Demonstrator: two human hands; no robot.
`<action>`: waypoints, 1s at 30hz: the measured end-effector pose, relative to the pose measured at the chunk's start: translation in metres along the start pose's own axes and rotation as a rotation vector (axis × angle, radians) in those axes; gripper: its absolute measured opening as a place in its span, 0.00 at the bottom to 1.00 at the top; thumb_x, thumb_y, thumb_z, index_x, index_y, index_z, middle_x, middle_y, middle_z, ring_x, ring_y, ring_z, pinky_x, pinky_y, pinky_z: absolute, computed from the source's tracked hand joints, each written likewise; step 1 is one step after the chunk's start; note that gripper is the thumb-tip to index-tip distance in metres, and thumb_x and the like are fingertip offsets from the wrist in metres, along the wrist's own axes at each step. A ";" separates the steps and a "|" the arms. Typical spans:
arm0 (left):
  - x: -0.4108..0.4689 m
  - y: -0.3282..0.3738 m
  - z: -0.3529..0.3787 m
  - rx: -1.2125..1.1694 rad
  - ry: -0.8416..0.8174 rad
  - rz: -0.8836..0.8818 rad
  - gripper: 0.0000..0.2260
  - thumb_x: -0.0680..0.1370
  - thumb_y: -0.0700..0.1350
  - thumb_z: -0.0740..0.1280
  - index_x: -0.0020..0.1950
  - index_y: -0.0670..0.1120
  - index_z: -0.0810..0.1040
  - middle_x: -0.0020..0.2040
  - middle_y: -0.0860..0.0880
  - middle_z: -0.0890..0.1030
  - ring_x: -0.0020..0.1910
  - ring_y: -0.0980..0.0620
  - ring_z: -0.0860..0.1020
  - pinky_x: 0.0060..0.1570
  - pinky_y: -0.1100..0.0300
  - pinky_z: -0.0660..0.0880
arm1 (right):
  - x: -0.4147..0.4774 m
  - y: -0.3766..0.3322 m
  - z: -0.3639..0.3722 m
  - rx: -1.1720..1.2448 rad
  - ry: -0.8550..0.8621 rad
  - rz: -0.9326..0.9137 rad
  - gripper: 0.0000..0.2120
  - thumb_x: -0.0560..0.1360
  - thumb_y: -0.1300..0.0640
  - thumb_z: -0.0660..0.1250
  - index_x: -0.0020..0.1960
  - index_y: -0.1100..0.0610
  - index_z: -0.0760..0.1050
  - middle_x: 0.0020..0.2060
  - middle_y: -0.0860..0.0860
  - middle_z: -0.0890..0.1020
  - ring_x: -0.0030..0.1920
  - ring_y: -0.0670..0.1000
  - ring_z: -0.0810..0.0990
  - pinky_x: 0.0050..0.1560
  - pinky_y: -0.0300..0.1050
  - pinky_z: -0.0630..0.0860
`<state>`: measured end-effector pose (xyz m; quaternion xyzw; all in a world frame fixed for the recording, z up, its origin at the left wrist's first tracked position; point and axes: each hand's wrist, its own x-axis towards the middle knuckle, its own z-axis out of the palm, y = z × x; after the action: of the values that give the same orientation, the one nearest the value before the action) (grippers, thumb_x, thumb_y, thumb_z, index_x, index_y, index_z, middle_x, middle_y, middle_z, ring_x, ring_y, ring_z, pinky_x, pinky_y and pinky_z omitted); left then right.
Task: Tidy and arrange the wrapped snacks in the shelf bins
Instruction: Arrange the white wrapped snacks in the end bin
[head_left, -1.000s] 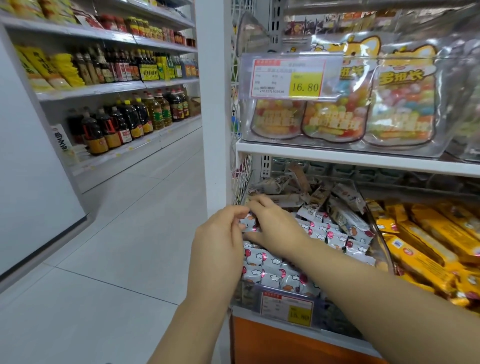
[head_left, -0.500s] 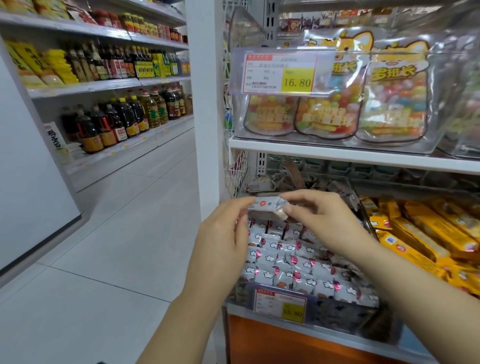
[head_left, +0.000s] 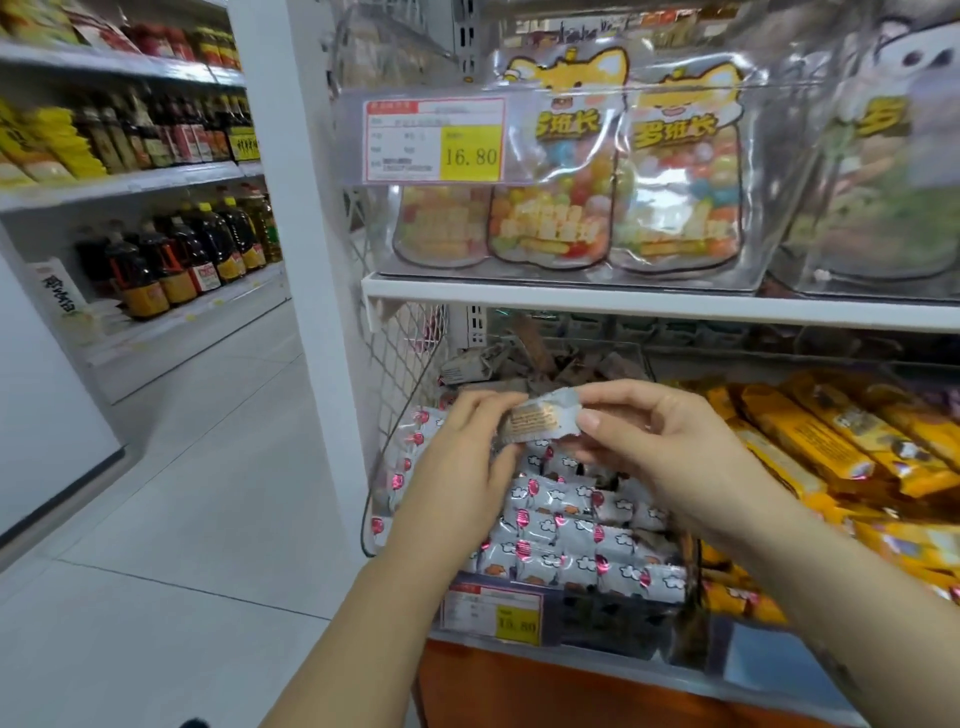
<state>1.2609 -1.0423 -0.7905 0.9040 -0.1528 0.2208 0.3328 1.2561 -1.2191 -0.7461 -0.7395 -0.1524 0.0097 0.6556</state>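
Snack packet (head_left: 535, 420), silver-wrapped with a tan printed panel facing up, sits pinched at both ends: the left hand (head_left: 457, 467) grasps its left end with thumb and fingers (head_left: 488, 402), the right hand (head_left: 670, 457) grasps its right end. Just below the fingers, the clear bin (head_left: 395, 467) holds rows of matching wrapped snacks (head_left: 571, 530). Right of the right hand lie yellow bars (head_left: 810, 441). A price tag (head_left: 493, 613) fronts the bin, nearer than the hands.

I see a shiny plastic snack wrapper (head_left: 537, 418), a clear smooth plastic bin (head_left: 571, 270), a thin metal wire basket (head_left: 400, 364), glossy floor tiles (head_left: 208, 467).
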 end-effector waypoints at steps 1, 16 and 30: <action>0.002 0.000 0.002 -0.002 -0.021 0.011 0.19 0.77 0.38 0.64 0.68 0.50 0.71 0.63 0.55 0.70 0.54 0.67 0.65 0.51 0.85 0.55 | -0.001 -0.002 -0.004 -0.098 -0.030 -0.029 0.15 0.73 0.61 0.68 0.56 0.46 0.76 0.48 0.50 0.84 0.43 0.50 0.84 0.45 0.41 0.81; 0.048 0.027 0.034 0.180 -0.426 -0.076 0.09 0.78 0.45 0.66 0.56 0.52 0.81 0.52 0.52 0.83 0.49 0.53 0.79 0.51 0.61 0.75 | 0.001 -0.001 -0.045 -0.729 0.319 -0.228 0.09 0.70 0.44 0.70 0.43 0.45 0.71 0.32 0.47 0.77 0.34 0.44 0.75 0.33 0.36 0.70; 0.067 0.014 0.033 0.327 -0.561 -0.015 0.03 0.77 0.45 0.68 0.45 0.47 0.80 0.39 0.52 0.80 0.34 0.57 0.74 0.38 0.62 0.72 | 0.008 0.008 -0.045 -0.656 0.449 -0.158 0.14 0.71 0.44 0.69 0.52 0.50 0.76 0.28 0.53 0.80 0.32 0.48 0.77 0.32 0.31 0.69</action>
<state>1.3221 -1.0830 -0.7722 0.9721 -0.1945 -0.0177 0.1299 1.2747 -1.2614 -0.7460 -0.8793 -0.0569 -0.2513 0.4005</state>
